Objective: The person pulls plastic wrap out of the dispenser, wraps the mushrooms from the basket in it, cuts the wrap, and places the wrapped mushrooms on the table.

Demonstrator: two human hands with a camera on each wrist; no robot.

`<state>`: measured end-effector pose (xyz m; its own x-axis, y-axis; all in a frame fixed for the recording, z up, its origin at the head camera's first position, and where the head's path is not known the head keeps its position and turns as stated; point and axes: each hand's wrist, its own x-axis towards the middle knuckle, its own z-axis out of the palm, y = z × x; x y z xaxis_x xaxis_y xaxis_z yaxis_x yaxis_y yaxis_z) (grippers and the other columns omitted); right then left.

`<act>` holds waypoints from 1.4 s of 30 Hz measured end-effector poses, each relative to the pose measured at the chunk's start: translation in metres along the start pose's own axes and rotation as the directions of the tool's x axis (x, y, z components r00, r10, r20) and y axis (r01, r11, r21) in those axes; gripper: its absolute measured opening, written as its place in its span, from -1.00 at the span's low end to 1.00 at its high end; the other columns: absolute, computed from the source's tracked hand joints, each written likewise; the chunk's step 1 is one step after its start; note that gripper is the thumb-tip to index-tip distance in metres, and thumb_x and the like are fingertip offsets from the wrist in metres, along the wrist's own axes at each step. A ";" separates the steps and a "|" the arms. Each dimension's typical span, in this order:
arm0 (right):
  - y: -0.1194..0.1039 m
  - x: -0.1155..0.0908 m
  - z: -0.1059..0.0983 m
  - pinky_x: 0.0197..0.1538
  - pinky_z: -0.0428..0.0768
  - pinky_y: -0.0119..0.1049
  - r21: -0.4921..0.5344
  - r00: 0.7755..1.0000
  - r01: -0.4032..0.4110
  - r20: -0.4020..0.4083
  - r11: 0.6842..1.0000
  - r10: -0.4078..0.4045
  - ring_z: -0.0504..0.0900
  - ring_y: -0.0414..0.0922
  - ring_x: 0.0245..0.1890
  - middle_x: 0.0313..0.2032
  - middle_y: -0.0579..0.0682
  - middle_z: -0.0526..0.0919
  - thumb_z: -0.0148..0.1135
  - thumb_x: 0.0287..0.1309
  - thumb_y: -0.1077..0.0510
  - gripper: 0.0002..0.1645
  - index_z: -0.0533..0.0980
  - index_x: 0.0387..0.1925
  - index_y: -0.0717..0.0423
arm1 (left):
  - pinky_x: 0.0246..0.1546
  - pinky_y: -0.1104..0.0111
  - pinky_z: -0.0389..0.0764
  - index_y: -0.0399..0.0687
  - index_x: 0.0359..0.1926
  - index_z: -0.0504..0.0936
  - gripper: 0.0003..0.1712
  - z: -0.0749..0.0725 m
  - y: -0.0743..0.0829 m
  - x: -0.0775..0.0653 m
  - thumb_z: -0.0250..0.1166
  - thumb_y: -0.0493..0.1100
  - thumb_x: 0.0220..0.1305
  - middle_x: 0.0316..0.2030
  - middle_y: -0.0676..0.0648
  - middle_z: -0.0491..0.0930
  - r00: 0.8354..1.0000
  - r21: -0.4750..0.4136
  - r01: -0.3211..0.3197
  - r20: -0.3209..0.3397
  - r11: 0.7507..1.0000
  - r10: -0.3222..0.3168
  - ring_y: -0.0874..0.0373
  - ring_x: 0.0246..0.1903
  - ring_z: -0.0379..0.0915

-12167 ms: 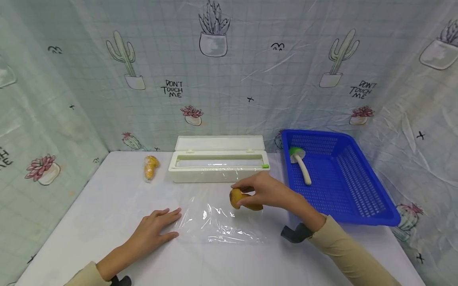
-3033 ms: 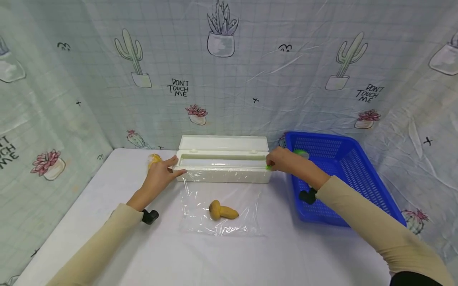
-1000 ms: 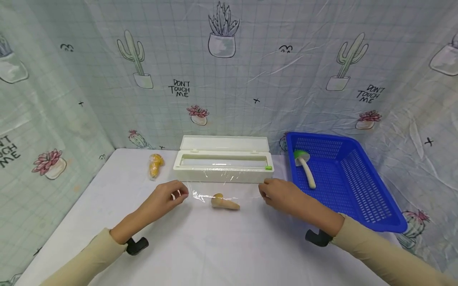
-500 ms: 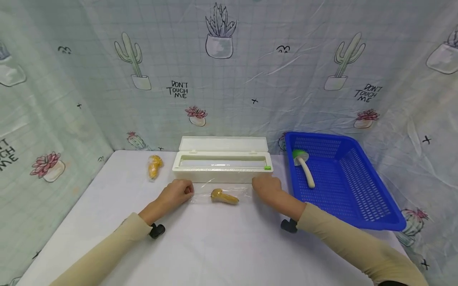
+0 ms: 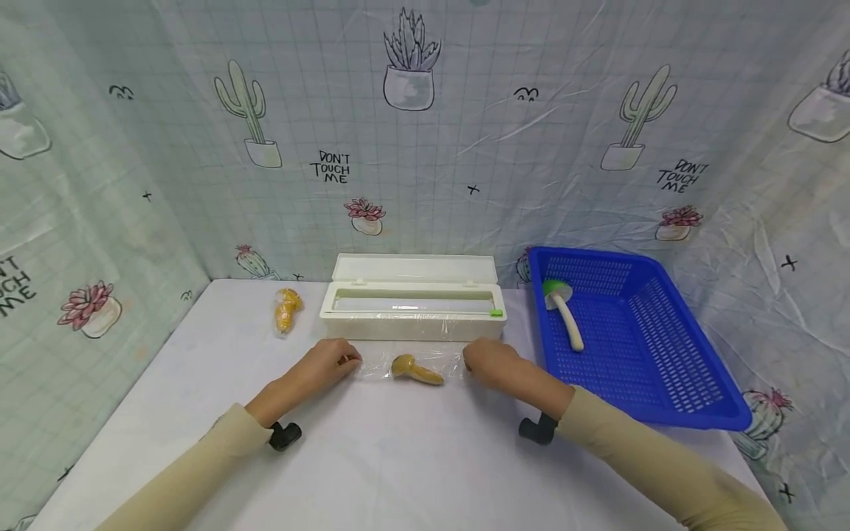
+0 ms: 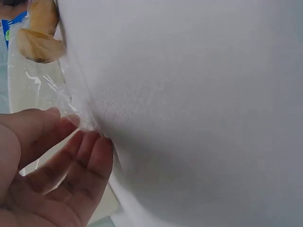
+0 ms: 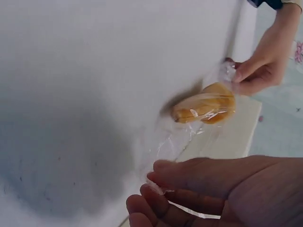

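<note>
Head view: left hand (image 5: 327,363) and right hand (image 5: 496,365) are pinching glossy film (image 5: 377,365) around a seemingly smooth yellow mushroom (image 5: 417,370); oblong box (image 5: 412,327) and perforated basket (image 5: 664,414) are standing nearby.

Blue perforated basket (image 5: 637,346) at R of the white table (image 5: 412,457) w/ a green-capped mushroom (image 5: 567,321) (long pale stem, cap toward the back) lying near its L wall, film-wrapped yellow piece (image 5: 285,311) back L, & gridded backdrop (image 5: 432,177) behind w/ potted cacti, succulents & "DON'T TOUCH ME" lettering.
</note>
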<state>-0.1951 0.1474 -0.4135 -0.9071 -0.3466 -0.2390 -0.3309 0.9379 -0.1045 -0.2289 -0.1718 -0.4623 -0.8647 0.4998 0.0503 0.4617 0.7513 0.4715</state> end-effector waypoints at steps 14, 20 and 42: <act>-0.002 -0.019 -0.003 -0.04 0.68 -0.06 0.107 1.000 0.002 -0.014 0.994 0.000 0.65 0.04 -0.10 0.01 0.17 0.62 0.43 0.22 0.17 -0.53 0.59 0.12 0.26 | -0.19 0.20 0.65 -0.21 -0.06 0.68 -0.73 -0.009 0.001 -0.032 0.47 -0.28 0.23 -0.13 -0.10 0.55 0.987 -0.011 -0.140 -0.082 0.990 0.139 -0.02 -0.22 0.57; -0.008 -0.023 0.001 -0.03 0.67 -0.12 0.226 0.998 0.028 -0.068 0.974 -0.013 0.66 0.01 -0.08 -0.02 0.14 0.65 0.43 0.21 0.25 -0.54 0.57 0.14 0.23 | 0.02 0.19 0.62 -0.13 0.10 0.66 -0.60 0.002 0.018 -0.034 0.47 -0.19 0.26 -0.01 -0.04 0.51 0.942 0.060 -0.336 0.001 0.940 0.336 0.05 -0.01 0.48; -0.030 0.020 0.025 0.12 0.64 -0.17 0.144 0.957 0.280 -0.119 0.949 -0.264 0.64 0.03 0.07 0.04 0.12 0.62 0.42 0.19 0.34 -0.57 0.55 0.10 0.23 | -0.16 0.28 0.61 -0.29 0.33 0.50 -0.36 0.025 0.044 0.008 0.44 -0.29 0.25 0.05 -0.14 0.53 0.989 0.022 -0.132 0.066 0.991 0.130 0.10 -0.15 0.51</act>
<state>-0.1972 0.1122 -0.4391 -0.8115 -0.5779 -0.0865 -0.5306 0.7908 -0.3051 -0.2104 -0.1239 -0.4633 -0.7822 0.6208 0.0532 0.5761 0.6881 0.4412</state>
